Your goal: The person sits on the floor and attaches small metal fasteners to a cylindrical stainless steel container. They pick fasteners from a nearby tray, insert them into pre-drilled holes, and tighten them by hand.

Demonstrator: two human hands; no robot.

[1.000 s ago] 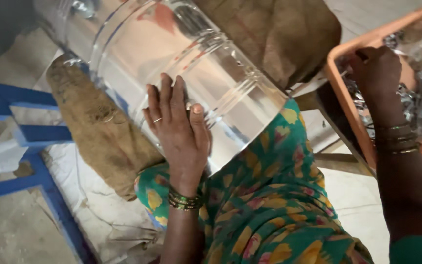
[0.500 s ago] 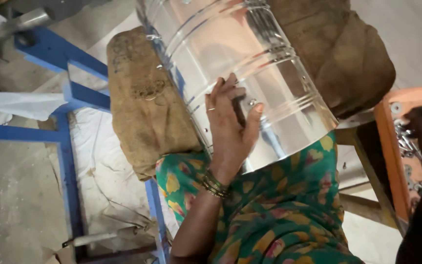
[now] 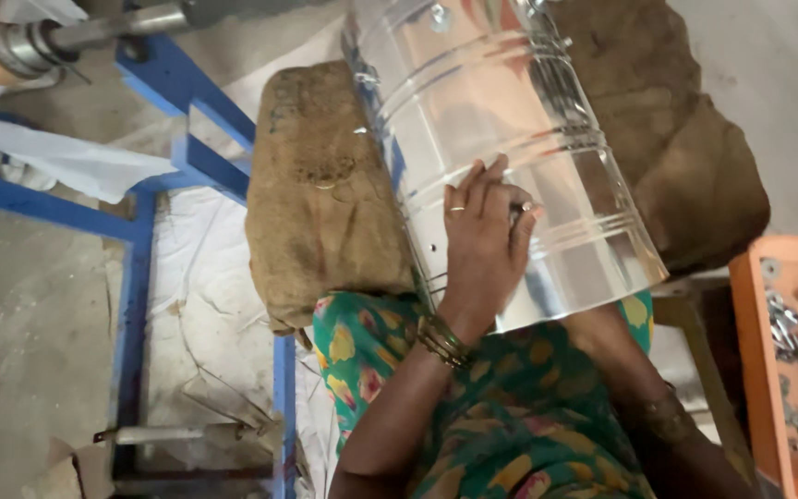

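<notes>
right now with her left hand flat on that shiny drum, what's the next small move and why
Probably bring the right hand up to steady it. Only the left hand presses the steel drum, which lies tilted across her lap between two burlap sacks; the right forearm runs under its open rim, hand hidden.

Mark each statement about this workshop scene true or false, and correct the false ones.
1. The left hand lies flat on a shiny metal drum. True.
2. The drum stands upright on the floor. False: it lies tilted across the lap, between burlap sacks.
3. The orange tray holds small metal parts. True.
4. The frame at the left is red. False: it is blue.
5. The right hand grips the drum's top. False: the right hand is hidden under the drum's rim.
</notes>
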